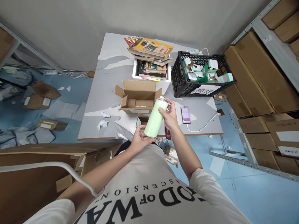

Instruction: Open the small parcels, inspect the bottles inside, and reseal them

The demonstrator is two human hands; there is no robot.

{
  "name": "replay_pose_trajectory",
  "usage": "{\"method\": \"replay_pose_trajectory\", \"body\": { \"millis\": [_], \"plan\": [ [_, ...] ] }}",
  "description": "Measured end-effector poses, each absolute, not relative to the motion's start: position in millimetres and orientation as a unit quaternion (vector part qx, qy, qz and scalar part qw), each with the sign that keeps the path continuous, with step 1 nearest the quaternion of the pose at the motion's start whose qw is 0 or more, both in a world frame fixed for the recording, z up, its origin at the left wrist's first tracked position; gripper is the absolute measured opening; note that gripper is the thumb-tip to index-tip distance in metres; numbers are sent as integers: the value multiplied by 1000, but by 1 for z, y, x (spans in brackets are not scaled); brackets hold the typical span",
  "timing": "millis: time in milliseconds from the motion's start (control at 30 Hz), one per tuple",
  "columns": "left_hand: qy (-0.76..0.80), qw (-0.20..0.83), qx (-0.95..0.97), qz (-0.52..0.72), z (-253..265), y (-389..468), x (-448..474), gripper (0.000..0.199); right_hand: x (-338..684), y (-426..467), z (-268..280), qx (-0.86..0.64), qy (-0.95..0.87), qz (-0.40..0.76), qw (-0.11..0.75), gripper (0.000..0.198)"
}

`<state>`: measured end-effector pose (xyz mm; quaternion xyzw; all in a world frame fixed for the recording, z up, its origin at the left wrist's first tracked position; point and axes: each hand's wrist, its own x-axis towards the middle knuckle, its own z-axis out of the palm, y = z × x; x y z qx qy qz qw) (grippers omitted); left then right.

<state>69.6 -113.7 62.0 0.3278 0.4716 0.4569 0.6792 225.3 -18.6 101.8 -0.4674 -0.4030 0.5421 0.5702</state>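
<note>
A pale green tumbler (154, 119) with a metal rim at its top is held tilted over the front edge of the table. Around its upper part my right hand (170, 115) is closed, thumb across the side. My left hand (140, 139) grips the tumbler's bottom end, fingers curled beneath it. Just behind the tumbler stands an open brown cardboard box (139, 104), its flaps up. A small open box with a green edge (142, 119) lies near my left hand, partly hidden by the tumbler.
Books (151, 49) are piled in and over a white bin (135, 71). A black crate (181, 88) holds several small green-and-white boxes. A phone (186, 114) on a white cable lies at the right. Crumpled paper (102, 124) is at the left. Cardboard boxes (263, 74) fill the right shelf.
</note>
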Motion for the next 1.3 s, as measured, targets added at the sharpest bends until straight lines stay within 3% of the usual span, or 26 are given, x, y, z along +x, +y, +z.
{"method": "replay_pose_trajectory", "body": {
  "millis": [133,300,433,733,900,1000,1067,1200,1300],
  "plan": [
    [457,668,322,491,62,-114,69,59,228,-19,105,-448,-435,545,559,77],
    [386,765,233,460,67,-115,61,52,230,-21,108,-410,-459,553,562,84],
    [375,801,209,419,69,-115,56,53,221,-20,107,-431,-465,544,549,73],
    [464,687,347,440,70,-111,47,79,204,-23,110,-459,-449,519,565,70],
    [468,687,337,442,69,-110,46,61,192,-33,108,-482,-413,500,589,87],
    [441,700,313,467,66,-112,44,60,193,-38,104,-482,-387,480,622,104],
    [412,722,288,475,66,-114,40,61,200,-39,102,-454,-378,511,625,98],
    [352,803,217,429,70,-116,34,57,216,-35,102,-397,-352,611,588,68],
    [336,837,186,389,73,-116,34,56,217,-31,103,-411,-350,610,580,56]
  ]
}}
